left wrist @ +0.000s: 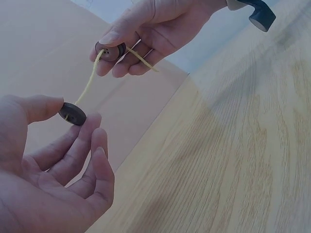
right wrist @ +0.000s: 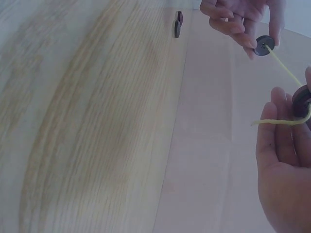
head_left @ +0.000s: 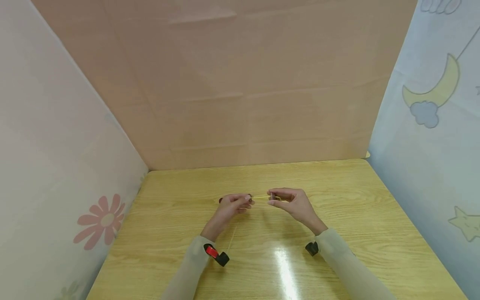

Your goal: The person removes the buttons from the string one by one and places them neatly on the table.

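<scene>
My left hand (head_left: 233,205) pinches a dark round button (left wrist: 74,114) between thumb and fingertip. A yellow string (left wrist: 89,83) passes through this button and runs across to my right hand (head_left: 296,203). There the thumb and fingers pinch a brown button (left wrist: 108,53) with a darker one pressed against it. The string threads these too, and its short loose end (right wrist: 279,122) sticks out past them. Both hands are raised a little apart, with the string stretched between them.
Two more buttons (right wrist: 177,28), dark and reddish, show beyond the left hand near the table's back. A thin length of yellow string (head_left: 232,237) shows beside the left wrist. The wooden table (head_left: 180,187) meets a brown back panel (head_left: 243,125) and side walls.
</scene>
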Demonstrator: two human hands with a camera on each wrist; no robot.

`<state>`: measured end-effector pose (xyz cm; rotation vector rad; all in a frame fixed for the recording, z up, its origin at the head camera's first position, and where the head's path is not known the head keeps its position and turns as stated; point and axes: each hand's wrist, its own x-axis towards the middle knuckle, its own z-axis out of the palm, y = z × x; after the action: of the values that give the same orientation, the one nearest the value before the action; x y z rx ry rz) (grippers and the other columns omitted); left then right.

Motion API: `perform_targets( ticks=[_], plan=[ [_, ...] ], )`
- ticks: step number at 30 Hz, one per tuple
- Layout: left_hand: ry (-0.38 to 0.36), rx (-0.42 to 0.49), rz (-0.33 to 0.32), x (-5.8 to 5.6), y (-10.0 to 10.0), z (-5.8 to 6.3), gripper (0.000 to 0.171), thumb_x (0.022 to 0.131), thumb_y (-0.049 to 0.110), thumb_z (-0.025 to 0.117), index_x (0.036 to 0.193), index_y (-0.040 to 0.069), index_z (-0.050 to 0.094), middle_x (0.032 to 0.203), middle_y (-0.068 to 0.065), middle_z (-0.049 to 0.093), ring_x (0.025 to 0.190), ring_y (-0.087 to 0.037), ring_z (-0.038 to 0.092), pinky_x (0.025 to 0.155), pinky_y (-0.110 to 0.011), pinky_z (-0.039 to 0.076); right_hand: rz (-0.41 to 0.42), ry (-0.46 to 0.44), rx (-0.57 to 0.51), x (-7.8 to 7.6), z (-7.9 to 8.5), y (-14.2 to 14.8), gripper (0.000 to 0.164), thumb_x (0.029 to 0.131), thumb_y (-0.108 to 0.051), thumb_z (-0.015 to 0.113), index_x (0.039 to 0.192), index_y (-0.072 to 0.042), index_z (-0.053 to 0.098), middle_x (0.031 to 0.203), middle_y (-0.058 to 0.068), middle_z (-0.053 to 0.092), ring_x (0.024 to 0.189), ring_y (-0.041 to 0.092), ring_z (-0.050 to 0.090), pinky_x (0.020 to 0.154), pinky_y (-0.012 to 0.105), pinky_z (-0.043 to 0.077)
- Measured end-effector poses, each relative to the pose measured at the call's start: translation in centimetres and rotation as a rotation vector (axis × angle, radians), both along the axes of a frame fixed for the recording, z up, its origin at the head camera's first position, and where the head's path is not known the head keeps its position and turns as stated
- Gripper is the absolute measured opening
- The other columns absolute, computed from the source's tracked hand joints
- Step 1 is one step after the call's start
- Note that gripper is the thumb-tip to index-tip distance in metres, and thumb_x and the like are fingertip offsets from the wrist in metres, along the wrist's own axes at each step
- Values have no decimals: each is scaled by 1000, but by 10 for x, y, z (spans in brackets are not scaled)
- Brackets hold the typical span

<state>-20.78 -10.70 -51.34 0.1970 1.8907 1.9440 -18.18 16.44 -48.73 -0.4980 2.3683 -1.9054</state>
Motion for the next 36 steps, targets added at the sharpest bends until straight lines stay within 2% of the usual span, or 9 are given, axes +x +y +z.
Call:
perform_targets(
  ticks=[4, 12, 16, 20, 25, 30, 36],
  plan=[
    [-7, 4, 13, -1, -3, -1, 51, 105, 34, 66, 137, -6, 64, 115, -1, 79, 116, -30, 70, 113, -53, 51, -1, 0, 0, 0, -1, 0, 47, 93, -24, 81, 135, -4, 71, 128, 14, 76, 107, 4, 75, 90, 22, 61],
    [4, -1, 39, 0, -9, 1, 55, 102, 40, 69, 137, -3, 66, 112, 2, 79, 122, -40, 66, 108, -47, 55, 8, 12, -7, 0, -3, 0, 48, 94, -23, 80, 136, -2, 70, 131, 21, 73, 108, 4, 75, 92, 21, 61],
    [0, 11, 55, -1, -15, 0, 54, 103, 39, 69, 137, -3, 65, 114, -2, 78, 125, -43, 63, 109, -49, 54, 5, 13, 0, 0, -3, 0, 46, 94, -23, 80, 135, -5, 71, 130, 17, 75, 109, 5, 75, 92, 21, 61],
    [1, -11, 100, -3, -22, -2, 53, 104, 36, 68, 137, -4, 65, 118, -8, 77, 121, -40, 66, 110, -53, 53, 3, 19, 3, -1, -1, 0, 42, 94, -24, 80, 133, -10, 73, 129, 14, 76, 108, 4, 75, 92, 22, 61],
    [-4, -84, 175, -5, -30, -3, 50, 104, 34, 68, 137, -3, 65, 122, -14, 76, 121, -40, 67, 110, -51, 54, 5, 31, 3, -1, -2, 1, 39, 94, -22, 80, 132, -12, 74, 128, 14, 76, 108, 3, 74, 92, 22, 61],
    [51, -184, 226, -5, -38, -5, 46, 105, 30, 66, 137, -3, 66, 127, -22, 74, 120, -38, 68, 104, -48, 58, 9, 34, -3, 0, -1, 1, 40, 94, -22, 80, 132, -11, 74, 128, 15, 76, 108, 4, 75, 92, 22, 61],
    [126, -334, 290, -7, -55, -10, 39, 104, 25, 67, 136, 2, 69, 128, -16, 74, 115, -30, 70, 94, -40, 60, 13, 43, -5, -1, -2, 1, 39, 94, -21, 80, 131, -11, 74, 126, 11, 77, 107, 4, 75, 92, 22, 61]
  ],
)
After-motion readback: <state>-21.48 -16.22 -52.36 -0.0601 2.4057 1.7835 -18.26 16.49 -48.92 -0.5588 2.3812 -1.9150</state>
